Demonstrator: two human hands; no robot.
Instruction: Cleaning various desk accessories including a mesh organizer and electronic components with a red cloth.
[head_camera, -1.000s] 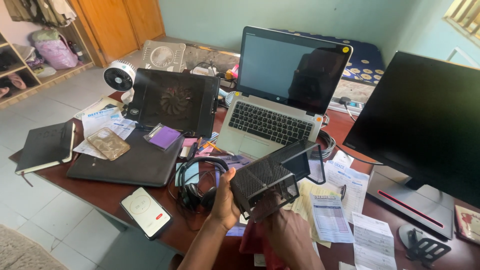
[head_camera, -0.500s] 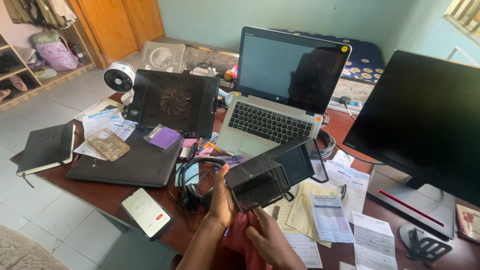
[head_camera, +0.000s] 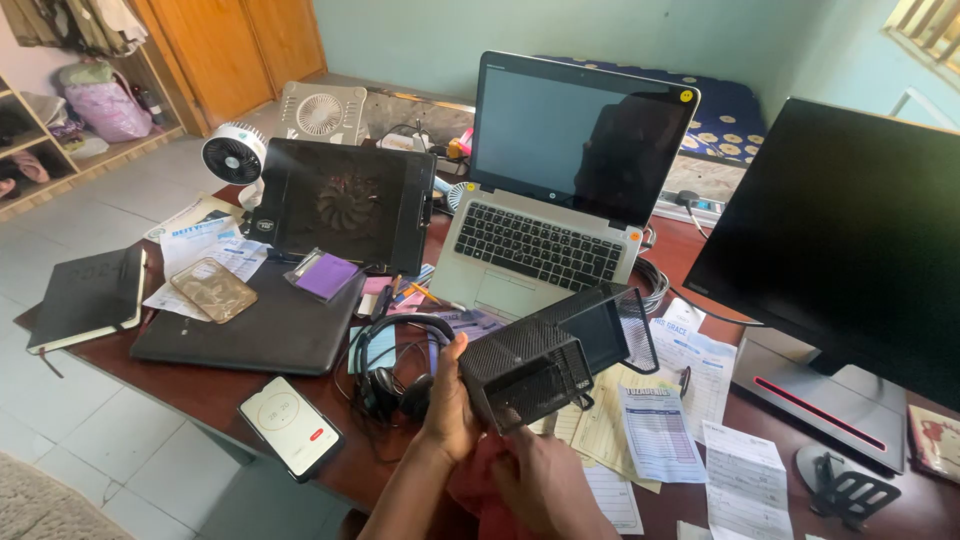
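Note:
A black metal-mesh desk organiser is lifted a little above the wooden desk, lying on its side. My left hand grips its near-left end, thumb up against the mesh. Just below it, my right hand presses a dark red cloth to the organiser's underside; most of the cloth is hidden by both hands. Black headphones lie on the desk directly left of my left hand.
An open silver laptop stands behind the organiser, and a large black monitor to the right. Printed papers lie under and right of it. A phone sits at the near edge, with a closed dark laptop, cooling pad and notebook on the left.
The organiser has tilted and shifted slightly in my left hand. My right hand with the cloth has moved along its underside.

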